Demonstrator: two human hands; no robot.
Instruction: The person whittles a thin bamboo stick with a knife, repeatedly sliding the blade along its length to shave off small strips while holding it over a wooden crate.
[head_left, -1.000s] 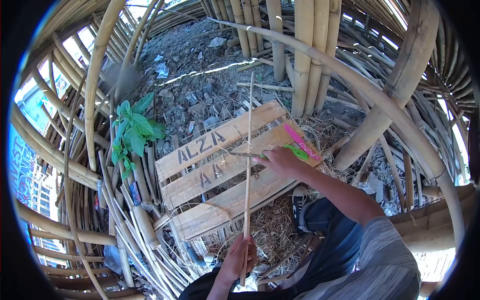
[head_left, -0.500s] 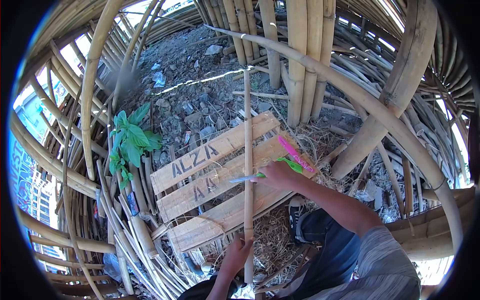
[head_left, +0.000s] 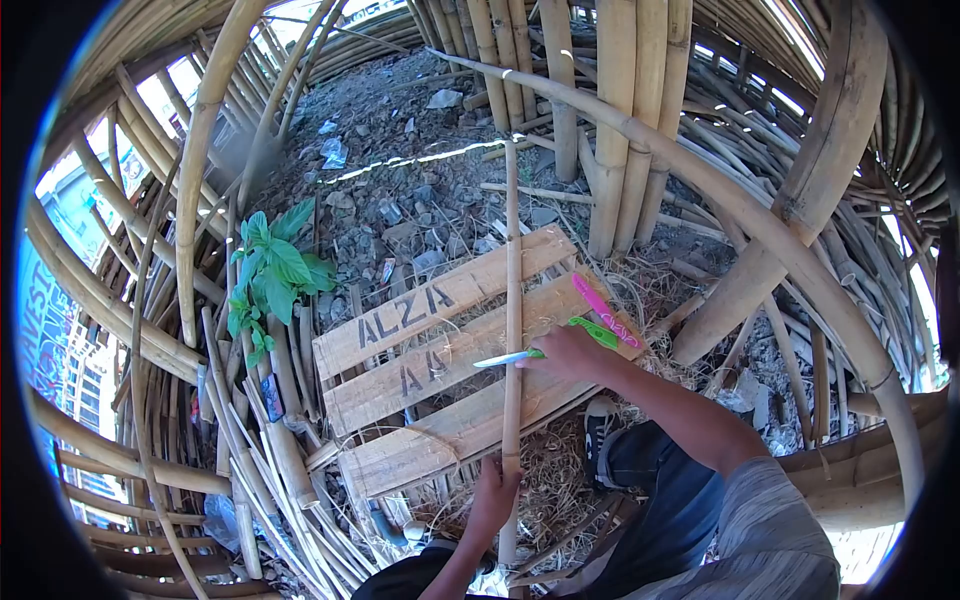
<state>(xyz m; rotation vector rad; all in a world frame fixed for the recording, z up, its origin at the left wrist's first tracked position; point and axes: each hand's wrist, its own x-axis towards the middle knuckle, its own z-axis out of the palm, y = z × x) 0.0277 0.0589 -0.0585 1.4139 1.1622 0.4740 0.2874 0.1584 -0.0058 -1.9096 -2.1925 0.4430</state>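
A long, thin bamboo strip (head_left: 513,250) stands nearly vertical in view, across a slatted wooden crate (head_left: 400,393) with black letters on it. My left hand (head_left: 493,497) is closed around the strip near its lower end. In my right hand (head_left: 568,357) is a knife with a green handle, its blade (head_left: 503,358) pointing left and crossing the strip over the crate's middle. Just beyond that hand, a pink sheath-like object (head_left: 590,295) and a green piece (head_left: 592,330) lie on the crate's right end.
Thick bamboo poles (head_left: 612,130) rise behind the crate, and a long curved pole (head_left: 700,180) arches over the right side. A leafy green plant (head_left: 275,270) grows at the left. Split bamboo pieces (head_left: 270,470) lean at the lower left. Rubble (head_left: 400,190) covers the ground behind.
The whole view has shifted slightly, with the scene lying further right. My left hand sits a little higher on the strip. The knife blade is still across the strip.
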